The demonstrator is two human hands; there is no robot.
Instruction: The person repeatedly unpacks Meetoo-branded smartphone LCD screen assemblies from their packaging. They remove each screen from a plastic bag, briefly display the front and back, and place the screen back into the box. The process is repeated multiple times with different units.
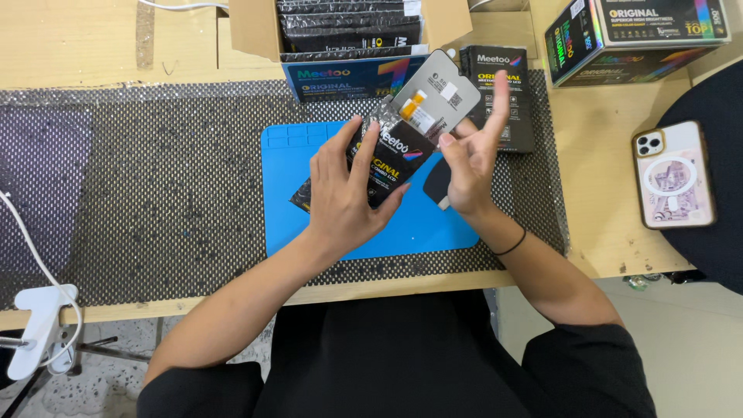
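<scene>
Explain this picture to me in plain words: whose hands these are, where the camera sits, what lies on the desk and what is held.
There is no machine here: a camera worn on a person's head looks down at their own bare hands. The left hand grips a shiny black foil pouch; the right hand pinches a flat grey phone screen panel sticking out of it. Underneath lie a blue rubber work mat, a black dotted mesh cover and a wooden desk. An open cardboard box of similar pouches stands behind, and a pink-cased phone lies to the right.
</scene>
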